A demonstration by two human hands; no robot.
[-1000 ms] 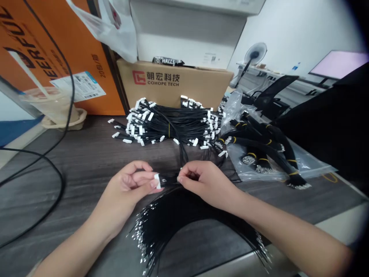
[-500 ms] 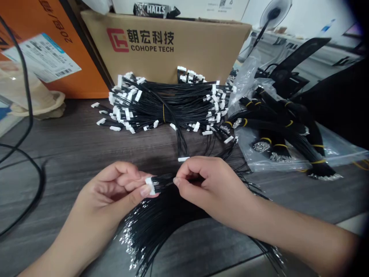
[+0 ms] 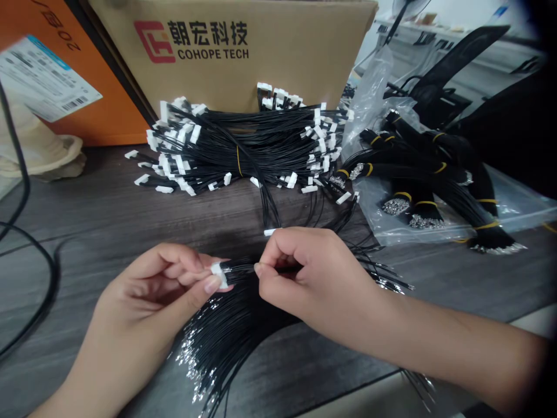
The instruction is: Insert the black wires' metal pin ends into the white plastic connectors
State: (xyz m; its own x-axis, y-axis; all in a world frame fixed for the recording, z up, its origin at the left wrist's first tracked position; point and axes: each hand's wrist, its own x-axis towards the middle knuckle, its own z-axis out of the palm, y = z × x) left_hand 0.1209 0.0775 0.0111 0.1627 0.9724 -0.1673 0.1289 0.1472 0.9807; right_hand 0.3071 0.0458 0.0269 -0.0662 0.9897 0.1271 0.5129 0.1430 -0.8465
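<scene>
Between the thumb and fingers of my left hand point(image 3: 161, 296) is a small white connector housing point(image 3: 220, 275), with several black wires running out of it to the right. My right hand point(image 3: 304, 267) pinches a thin black wire point(image 3: 252, 267) a short way from the housing; its fingers hide part of the wires. Beneath both hands lies a fanned bundle of loose black wires point(image 3: 235, 337) with shiny metal terminals point(image 3: 191, 360) at their ends.
Behind my hands lies a pile of finished-looking wire harnesses point(image 3: 226, 145) with white connectors. Wire bundles point(image 3: 435, 174) tied in yellow rest on a clear plastic bag point(image 3: 378, 226) at right. A cardboard box point(image 3: 300, 52) and an orange box point(image 3: 108, 110) stand behind; a black cable point(image 3: 52, 278) curves at left.
The view has tilted down and shifted slightly. My right fingers still pinch near the housing, and the wire at the housing sits a little differently. Both hands keep their grips.
</scene>
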